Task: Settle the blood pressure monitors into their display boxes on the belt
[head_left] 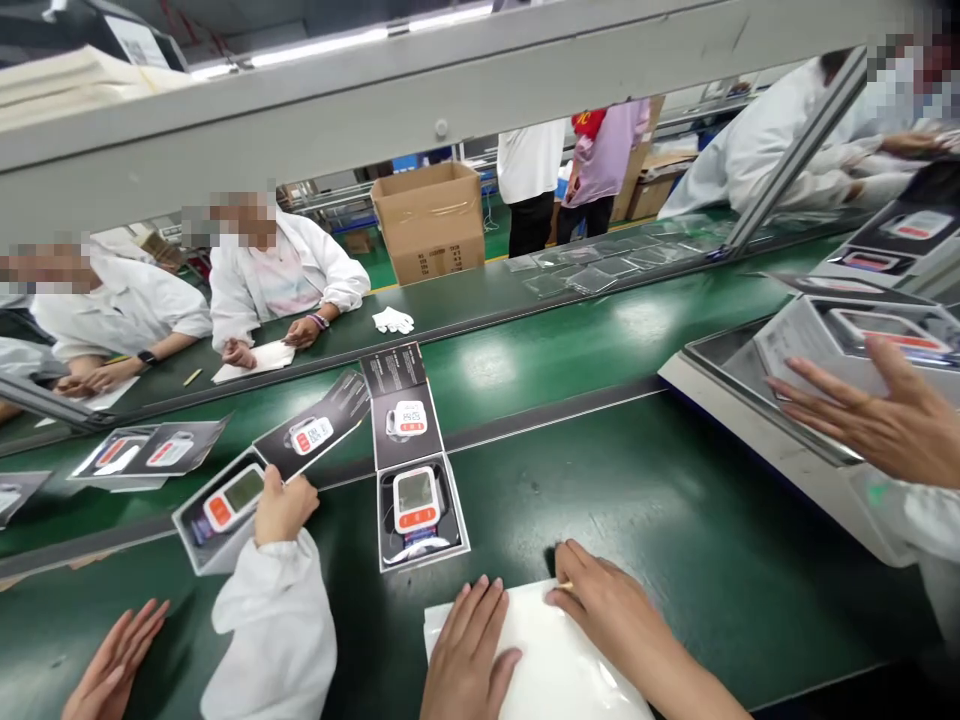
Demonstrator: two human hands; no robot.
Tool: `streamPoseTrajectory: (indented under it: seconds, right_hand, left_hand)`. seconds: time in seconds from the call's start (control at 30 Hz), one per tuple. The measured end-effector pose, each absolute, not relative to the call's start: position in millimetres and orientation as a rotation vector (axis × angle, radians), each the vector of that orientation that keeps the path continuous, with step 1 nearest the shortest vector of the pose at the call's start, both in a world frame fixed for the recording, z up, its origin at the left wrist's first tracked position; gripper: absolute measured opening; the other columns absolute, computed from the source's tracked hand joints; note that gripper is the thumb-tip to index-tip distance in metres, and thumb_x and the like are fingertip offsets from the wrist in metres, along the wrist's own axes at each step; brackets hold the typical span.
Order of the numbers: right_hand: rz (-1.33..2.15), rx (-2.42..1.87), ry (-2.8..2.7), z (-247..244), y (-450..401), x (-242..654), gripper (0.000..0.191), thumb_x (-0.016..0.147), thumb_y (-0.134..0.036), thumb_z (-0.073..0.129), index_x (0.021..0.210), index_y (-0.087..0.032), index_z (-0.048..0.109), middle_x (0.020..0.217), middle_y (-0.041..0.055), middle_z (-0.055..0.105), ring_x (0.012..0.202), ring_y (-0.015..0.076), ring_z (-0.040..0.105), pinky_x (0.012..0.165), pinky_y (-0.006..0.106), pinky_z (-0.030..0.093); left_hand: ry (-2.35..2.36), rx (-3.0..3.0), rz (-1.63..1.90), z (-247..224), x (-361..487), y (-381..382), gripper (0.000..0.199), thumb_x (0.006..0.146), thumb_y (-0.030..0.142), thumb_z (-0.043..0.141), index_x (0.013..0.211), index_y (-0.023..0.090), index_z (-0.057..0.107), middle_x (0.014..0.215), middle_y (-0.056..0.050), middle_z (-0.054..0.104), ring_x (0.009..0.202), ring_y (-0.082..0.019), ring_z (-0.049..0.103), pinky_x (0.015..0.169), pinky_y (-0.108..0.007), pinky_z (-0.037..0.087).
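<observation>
Assembly-line interior, viewed from the working side. A grey steel beam (315,110) crosses the upper field, with fluorescent lights (319,45) visible above it. Green conveyor belts occupy the lower field: the near belt (660,510) is separated by a dark rail (555,415) from the middle belt (570,365), and a farther belt (637,320) carries clear plastic trays (592,275). An aluminium strut (799,150) slants upward at right. Beyond the line, a green floor (499,235) bears an open cardboard carton (427,225); further cartons (651,195) stand behind. Pale stacked boards (60,85) appear at upper left.
</observation>
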State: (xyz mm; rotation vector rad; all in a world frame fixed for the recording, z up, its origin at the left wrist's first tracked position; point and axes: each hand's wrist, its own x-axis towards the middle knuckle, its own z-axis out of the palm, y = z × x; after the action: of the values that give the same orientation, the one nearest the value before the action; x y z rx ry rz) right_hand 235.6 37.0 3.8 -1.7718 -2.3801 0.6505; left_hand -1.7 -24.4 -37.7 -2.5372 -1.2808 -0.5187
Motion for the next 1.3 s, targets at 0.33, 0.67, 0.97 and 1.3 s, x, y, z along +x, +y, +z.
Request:
streamPoseTrajectory:
  seconds: [0.33,0.67,0.97,1.3]
  right_hand:
    - [1.351,-1.576,-2.008,30,31,240,0.024,0.085,-0.023,0.067,0.084,-0.025,0.044,0.084,-0.0056,0.057,0.075,0.0149,0.057,0.068,0.025,0.037]
    - [1.154,-1.344,-1.695,49,26,280,0.029,0.093,-0.045,0.065,0.080,-0.024,0.051,0.079,-0.0022,0.057,0.065,0.0142,0.055,0.060,0.023,0.045]
    - [0.647,-1.453,-1.747,54,47,334,0.027,0.096,-0.049,0.066,0.083,-0.027,0.060,0.096,0.0067,0.072,0.113,0.0304,0.070,0.095,0.041,0.058]
    - [0.463,-1.317,-2.166,42,83,298,0.028,0.105,-0.048,0.055,0.089,-0.025,0.055,0.086,-0.0003,0.066,0.075,0.0186,0.063,0.071,0.032,0.046]
  left_hand:
    - [-1.267,-2.570,-0.689,-94,-9,-14,0.045,0.107,0.043,0.040,0.135,0.018,0.064,0.130,-0.006,0.074,0.126,-0.019,0.067,0.108,-0.031,0.058]
    - [-1.329,-2.618,-0.926,-12,61,32,0.050,0.104,0.031,0.047,0.153,0.016,0.045,0.147,-0.007,0.063,0.144,-0.020,0.052,0.110,-0.035,0.056]
    - [-1.354,-2.798,-0.795,21,108,90,0.047,0.101,0.024,0.056,0.146,0.016,0.048,0.151,-0.008,0.059,0.144,-0.024,0.052,0.118,-0.051,0.050]
    - [-1.462,-2.978,-0.740,19,71,92,0.075,0.084,0.052,0.078,0.149,0.028,0.048,0.155,-0.008,0.055,0.149,-0.029,0.046,0.122,-0.060,0.043]
